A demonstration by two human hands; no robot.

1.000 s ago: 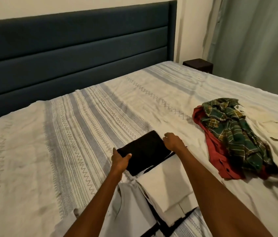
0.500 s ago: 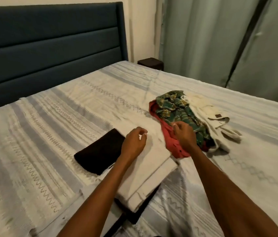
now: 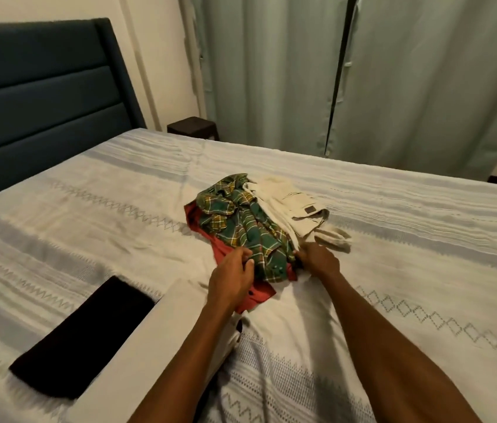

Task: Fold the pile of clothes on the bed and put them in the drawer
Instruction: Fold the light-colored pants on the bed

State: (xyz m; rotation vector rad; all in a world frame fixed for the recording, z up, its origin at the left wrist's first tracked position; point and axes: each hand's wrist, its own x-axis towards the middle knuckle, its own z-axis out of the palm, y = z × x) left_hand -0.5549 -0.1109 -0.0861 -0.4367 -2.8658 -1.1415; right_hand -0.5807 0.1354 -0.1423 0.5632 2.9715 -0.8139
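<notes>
While both hands reach into the unfolded pile on the bed (image 3: pixel 393 227), the holdings stand as follows. Item one, green plaid shirt (image 3: pixel 241 221): crumpled on top of the pile, mid-bed; the left hand (image 3: pixel 233 274) has its grip closed on the shirt's near hem, thumb and fingers pinching cloth. The right hand (image 3: pixel 317 259) is curled at the shirt's other near edge, just where it meets the cream garment (image 3: pixel 290 206), and appears to be gripping cloth (which layer it has, the view does not settle). Item two, red garment (image 3: pixel 253 297): lying under the plaid, its near corner showing beside the left wrist. Item three, the cream garment with a small dark patch: bunched against the plaid on the far right side. Already folded and laid nearer the person: black folded piece (image 3: pixel 85 337) and a white folded piece (image 3: pixel 161 331), touching one another. No drawer is in view. Handling, judged: the plaid is light, limp woven cloth, not fragile, likely to drag the red layer along if lifted from the middle; best taken by two separated points on hem or shoulders and lifted clear so it hangs flat. Headboard (image 3: pixel 42 96), curtains (image 3: pixel 393 71) and a dark bedside stand (image 3: pixel 192 128) lie beyond.
</notes>
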